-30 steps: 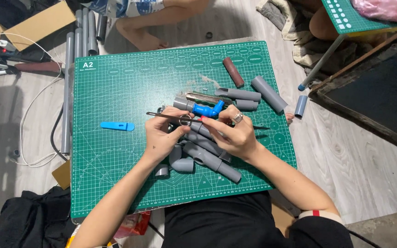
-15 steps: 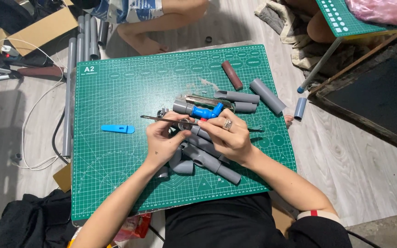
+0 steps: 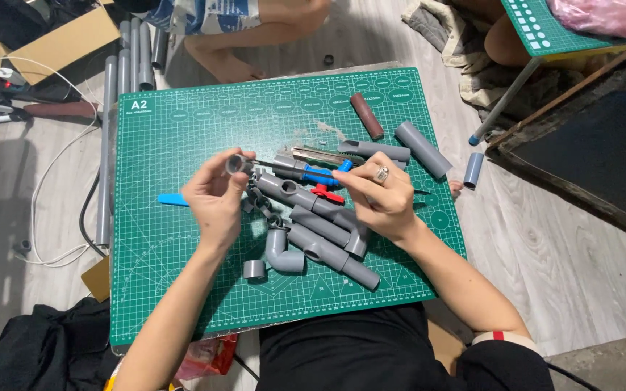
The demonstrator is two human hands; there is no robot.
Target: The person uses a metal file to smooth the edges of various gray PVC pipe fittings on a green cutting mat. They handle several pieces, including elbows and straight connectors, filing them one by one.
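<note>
1. The short grey pipe ring (image 3: pixel 239 164) sits pinched in the fingertips of the left hand (image 3: pixel 215 199), lifted above the green cutting mat (image 3: pixel 182 289) with its open end turned up toward the camera, apparently so that its bore can be reached.
2. The right hand (image 3: pixel 380 195) is clamped around a thin dark rod-like tool (image 3: pixel 284 167); the tool runs level across the mat and its tip meets the ring's mouth, which suggests that it is working the inside edge.
3. Both hands hang over the heap of grey pipe fittings (image 3: pixel 313 221), so other pieces lie just below, within easy reach. An elbow piece (image 3: pixel 278 253) and a small loose collar (image 3: pixel 253 269) lie at the near edge of the heap.
4. Farther back on the mat lie a brown cylinder (image 3: pixel 366 116) and a grey pipe offcut (image 3: pixel 423 150), well apart from the hands. A light blue flat piece (image 3: pixel 173 199) lies just left of the left hand.
5. Long grey pipes (image 3: pixel 106 145) lie on the floor beside the mat, probably as stock.
6. Hard to make out: the tool's tip is too thin to tell whether it is a file, blade or pick, and its rear end is covered by the right hand.
7. A blue and red part (image 3: pixel 325 182) in the heap is half covered by the right hand, so I cannot tell what it is. The heap hides how its pipes join.
8. Another person's bare legs (image 3: pixel 255 32) are cut off at the top edge.
</note>
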